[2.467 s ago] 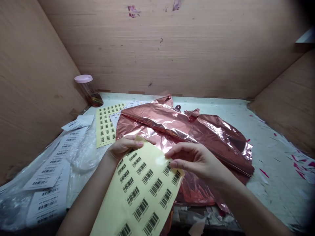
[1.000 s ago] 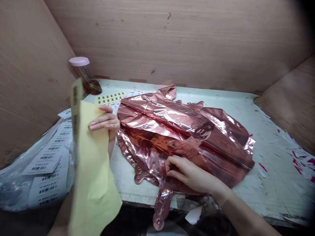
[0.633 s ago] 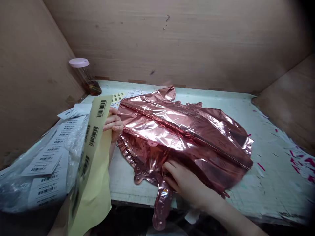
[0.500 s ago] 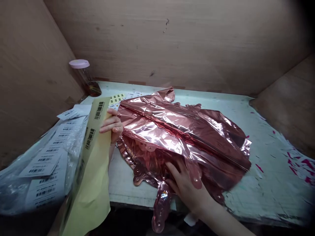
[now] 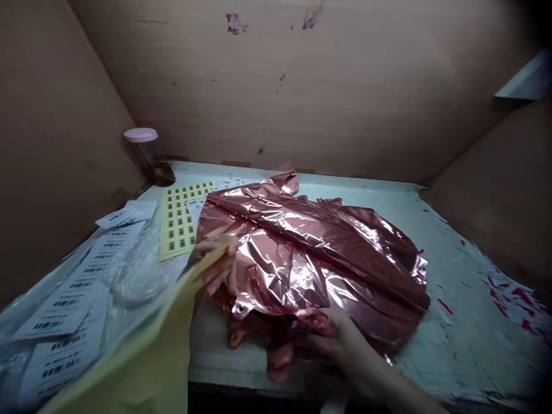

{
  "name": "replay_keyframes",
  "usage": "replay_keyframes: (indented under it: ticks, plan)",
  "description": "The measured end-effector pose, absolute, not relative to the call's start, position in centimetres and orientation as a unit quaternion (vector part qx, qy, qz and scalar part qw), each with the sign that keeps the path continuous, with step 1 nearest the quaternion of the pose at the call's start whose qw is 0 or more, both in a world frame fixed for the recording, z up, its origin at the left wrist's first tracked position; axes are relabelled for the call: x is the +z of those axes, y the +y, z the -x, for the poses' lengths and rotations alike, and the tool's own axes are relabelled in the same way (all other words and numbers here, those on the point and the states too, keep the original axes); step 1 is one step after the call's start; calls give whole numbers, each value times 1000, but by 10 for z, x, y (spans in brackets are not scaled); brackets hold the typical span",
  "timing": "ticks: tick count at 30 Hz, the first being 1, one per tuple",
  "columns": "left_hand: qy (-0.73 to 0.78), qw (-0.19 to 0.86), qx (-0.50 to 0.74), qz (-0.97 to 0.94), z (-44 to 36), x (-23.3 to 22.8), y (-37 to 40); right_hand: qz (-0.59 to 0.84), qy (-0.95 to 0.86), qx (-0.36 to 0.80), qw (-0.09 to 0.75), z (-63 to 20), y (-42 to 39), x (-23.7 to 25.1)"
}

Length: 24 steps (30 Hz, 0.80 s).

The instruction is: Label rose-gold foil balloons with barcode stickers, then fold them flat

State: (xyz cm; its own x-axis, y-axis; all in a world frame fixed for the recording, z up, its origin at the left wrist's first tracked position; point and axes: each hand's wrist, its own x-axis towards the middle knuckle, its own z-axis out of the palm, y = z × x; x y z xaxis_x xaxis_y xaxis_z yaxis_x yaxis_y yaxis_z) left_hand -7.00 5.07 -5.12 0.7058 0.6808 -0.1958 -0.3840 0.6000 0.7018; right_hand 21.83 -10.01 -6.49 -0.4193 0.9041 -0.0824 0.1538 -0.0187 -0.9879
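Observation:
A pile of flat rose-gold foil balloons [image 5: 276, 253] with tabs along the edges covers the middle of the table. My left hand [image 5: 218, 267] lies at the pile's left side, its fingers closed on the end of a yellow label sheet [image 5: 159, 339]. That sheet bends down toward the lower left, and its printed face is turned away. My right hand [image 5: 336, 336], smeared by motion, is at the pile's near edge. Its fingers appear closed on the bunched rim of a foil balloon and are partly hidden.
Another yellow barcode sheet [image 5: 177, 221] lies beyond my left hand. White label strips [image 5: 77, 287] and clear plastic bags [image 5: 140, 270] cover the left side. A lidded bottle [image 5: 149, 155] stands in the back left corner. Pink scraps [image 5: 504, 299] lie at right. Cardboard walls [image 5: 345, 103] surround the table.
My left hand has moved right and down onto the foil, tilting the yellow sheet. My right hand has bunched the near edge of the foil. The view has tipped upward.

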Motion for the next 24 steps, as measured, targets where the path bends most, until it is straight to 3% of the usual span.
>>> replay_keyframes:
  ticks: [2,4,10,15,21,24]
  plan:
    - [149,877,265,-372,62,-40,38,425,-539,655,316,-224,-86,-56]
    - [82,878,231,-411,52,-30,27,435,-525,664,307,-235,-65,-47]
    - [133,874,251,-394,35,-33,19,577,-608,384,386,-288,56,-4]
    - [274,831,310,-372,39,-42,33,617,-608,268,423,-317,134,14]
    - [318,808,346,-354,41,-39,43,559,-651,277,433,-270,97,22]
    - [322,814,326,-356,41,-42,43,481,-712,390,331,-237,35,28]
